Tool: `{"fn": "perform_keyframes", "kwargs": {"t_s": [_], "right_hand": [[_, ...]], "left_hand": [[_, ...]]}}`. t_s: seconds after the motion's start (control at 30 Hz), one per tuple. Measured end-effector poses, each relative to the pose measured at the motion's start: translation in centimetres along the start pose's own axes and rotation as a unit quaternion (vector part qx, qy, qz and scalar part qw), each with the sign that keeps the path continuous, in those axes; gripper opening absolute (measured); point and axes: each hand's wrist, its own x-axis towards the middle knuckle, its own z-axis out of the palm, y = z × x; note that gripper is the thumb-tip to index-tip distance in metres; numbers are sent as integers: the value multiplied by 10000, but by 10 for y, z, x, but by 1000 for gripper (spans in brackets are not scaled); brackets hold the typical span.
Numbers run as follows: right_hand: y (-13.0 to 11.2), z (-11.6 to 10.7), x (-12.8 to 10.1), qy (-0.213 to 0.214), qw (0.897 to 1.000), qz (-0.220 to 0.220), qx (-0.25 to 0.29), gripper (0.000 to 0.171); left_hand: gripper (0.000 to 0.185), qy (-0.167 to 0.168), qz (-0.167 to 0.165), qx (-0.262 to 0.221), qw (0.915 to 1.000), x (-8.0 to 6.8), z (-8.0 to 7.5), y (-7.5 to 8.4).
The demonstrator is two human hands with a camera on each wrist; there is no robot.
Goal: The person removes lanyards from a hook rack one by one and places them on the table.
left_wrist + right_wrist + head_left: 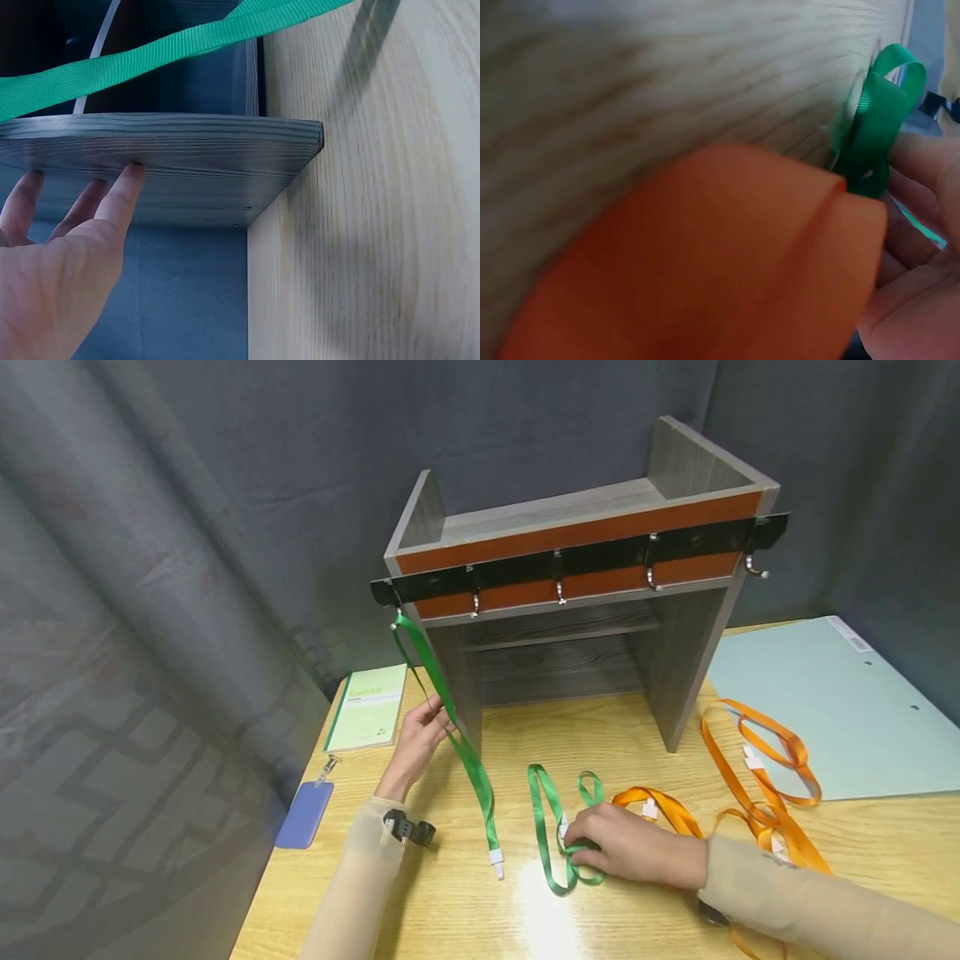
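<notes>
Beside the left hand (415,739), a green booklet (369,707) perhaps reads "Gambit".

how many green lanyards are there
2: one green lanyard hangs from the rack's leftmost hook beside the left hand; the other green lanyard lies on the table under the right hand.
</notes>
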Motion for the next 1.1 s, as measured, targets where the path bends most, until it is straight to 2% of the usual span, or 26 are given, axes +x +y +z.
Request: {"fn": "perform_keyframes", "kwargs": {"t_s": [0.27, 0.53, 0.7, 0.83, 0.93, 1.1], "right_hand": [[-4, -6, 2, -9, 9993, 205, -306, 14], [-18, -45, 22, 447, 9985, 233, -207, 15], [-29, -71, 45, 1046, 9943, 145, -163, 20], [-42, -91, 70, 1781, 9837, 225, -114, 22], [-49, -103, 88, 2189, 9752, 313, 133, 26], [-58, -119, 115, 2444, 9666, 258, 729, 24]], "left_hand": [[43, -38, 4, 6, 10000, 1, -2, 1], [42, -89, -61, 25, 9999, 2, -4, 1], [39, -156, -122, 117, 9997, 1, -4, 2], [41, -112, -76, 125, 9998, 1, -5, 1], [42, -100, -32, 120, 9999, 2, -5, 0], [41, -74, -19, 106, 9999, 2, -5, -1]]}}
